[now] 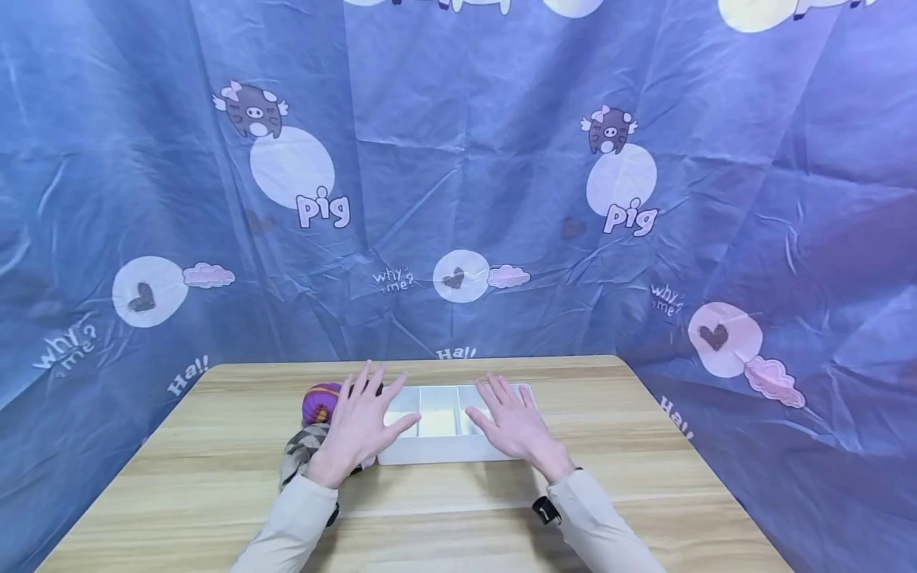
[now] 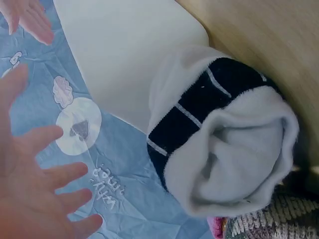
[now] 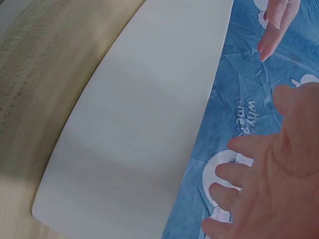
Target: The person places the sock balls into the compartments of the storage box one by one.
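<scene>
Fingers spread apart, the left hand (image 1: 361, 422) and right hand (image 1: 517, 426) hover near the white rectangular plastic box (image 1: 446, 450), a rolled white-and-black fabric bundle (image 2: 224, 127) beside it, probably for easy reach.

In my head view, the white box (image 1: 449, 450) stands upright and open-topped on the worktop (image 1: 437, 525), its long wall facing me, thin dividers marking off three compartments. Left of it I see a purple fabric bundle (image 1: 318, 404), striped orange, and, nearer the camera, a grey patterned bundle (image 1: 295, 458). My left-wrist view shows a white bundle (image 2: 227, 127), black-banded, its folded cuff gaping, just beside the box.
</scene>
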Available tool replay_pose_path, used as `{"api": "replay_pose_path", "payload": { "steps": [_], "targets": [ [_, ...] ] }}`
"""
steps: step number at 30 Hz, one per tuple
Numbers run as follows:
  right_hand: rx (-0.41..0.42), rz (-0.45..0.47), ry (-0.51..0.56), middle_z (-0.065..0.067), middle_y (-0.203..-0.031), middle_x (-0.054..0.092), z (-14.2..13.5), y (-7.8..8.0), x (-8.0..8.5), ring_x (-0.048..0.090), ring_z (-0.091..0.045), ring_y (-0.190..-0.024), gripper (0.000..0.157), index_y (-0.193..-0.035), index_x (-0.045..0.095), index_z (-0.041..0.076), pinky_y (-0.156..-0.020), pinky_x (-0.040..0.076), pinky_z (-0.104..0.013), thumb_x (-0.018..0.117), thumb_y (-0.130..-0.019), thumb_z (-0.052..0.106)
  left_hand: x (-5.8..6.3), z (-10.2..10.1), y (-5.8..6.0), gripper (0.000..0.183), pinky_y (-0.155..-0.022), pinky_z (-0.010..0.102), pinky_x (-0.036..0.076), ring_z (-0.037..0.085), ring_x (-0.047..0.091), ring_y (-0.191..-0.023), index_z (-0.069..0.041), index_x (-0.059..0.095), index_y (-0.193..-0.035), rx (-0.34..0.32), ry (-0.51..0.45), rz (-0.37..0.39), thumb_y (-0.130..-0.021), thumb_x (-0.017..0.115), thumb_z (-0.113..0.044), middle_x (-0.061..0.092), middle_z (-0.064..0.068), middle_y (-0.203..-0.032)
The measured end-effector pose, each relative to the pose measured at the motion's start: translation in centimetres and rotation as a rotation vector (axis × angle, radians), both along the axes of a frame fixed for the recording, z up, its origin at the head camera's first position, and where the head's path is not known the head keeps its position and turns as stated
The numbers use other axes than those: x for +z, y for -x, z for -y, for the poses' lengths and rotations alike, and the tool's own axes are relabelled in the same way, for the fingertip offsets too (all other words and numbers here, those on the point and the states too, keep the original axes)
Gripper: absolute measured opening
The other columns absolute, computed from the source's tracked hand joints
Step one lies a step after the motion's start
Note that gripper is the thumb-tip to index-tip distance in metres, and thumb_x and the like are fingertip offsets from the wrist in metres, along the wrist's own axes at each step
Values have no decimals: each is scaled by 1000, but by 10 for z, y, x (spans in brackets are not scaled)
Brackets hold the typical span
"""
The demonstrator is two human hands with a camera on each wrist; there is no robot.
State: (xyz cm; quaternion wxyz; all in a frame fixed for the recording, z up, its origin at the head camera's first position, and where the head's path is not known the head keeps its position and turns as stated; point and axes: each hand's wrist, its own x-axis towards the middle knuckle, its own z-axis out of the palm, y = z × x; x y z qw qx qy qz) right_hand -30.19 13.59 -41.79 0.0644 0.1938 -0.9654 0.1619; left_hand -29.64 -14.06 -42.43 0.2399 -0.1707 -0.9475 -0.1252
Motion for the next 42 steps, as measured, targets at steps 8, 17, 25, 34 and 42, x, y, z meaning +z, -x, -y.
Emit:
{"api": "replay_pose_path", "payload": {
  "steps": [8, 17, 25, 34, 42],
  "targets": [
    [77, -34, 325, -17, -151, 43, -9, 6, -1, 37, -37, -141, 53, -143, 50, 9, -117, 27, -54, 52, -100, 40, 5, 2, 1, 64, -104, 60, 37, 40, 50, -128, -15, 58, -137, -35, -125, -35, -88, 64, -56, 59, 17, -135],
    [43, 28, 600, -12, -139, 58, -23, 10, -8, 48, -33, -133, 44, -134, 59, 9, -111, 38, -52, 66, -94, 24, 4, 16, -1, 59, -105, 55, 41, 36, 55, -125, -13, 59, -136, -27, -304, 68, -90, 65, -49, 61, 14, -134],
    [17, 115, 610, -12, -146, 51, -46, 11, -15, 40, -34, -140, 50, -139, 54, 10, -117, 29, -52, 68, -92, 19, -1, 43, -1, 52, -97, 51, 48, 33, 59, -120, -14, 61, -134, -48, -395, 98, -89, 70, -40, 64, 14, -130],
    [-43, 160, 736, -19, -149, 45, -75, 11, -24, 33, -39, -143, 51, -140, 52, 4, -119, 25, -49, 67, -92, 14, -6, 64, 2, 51, -100, 52, 46, 35, 58, -121, -8, 61, -132, -87, -467, 129, -90, 70, -36, 64, 17, -129],
    [-26, 299, 785, -27, -150, 40, -93, 11, -35, 41, -45, -136, 58, -145, 42, -3, -111, 37, -50, 64, -95, 15, -12, 104, -8, 46, -82, 41, 49, 29, 64, -99, -13, 66, -125, 10, -476, 231, -87, 73, -38, 70, 14, -113]
  ]
}}
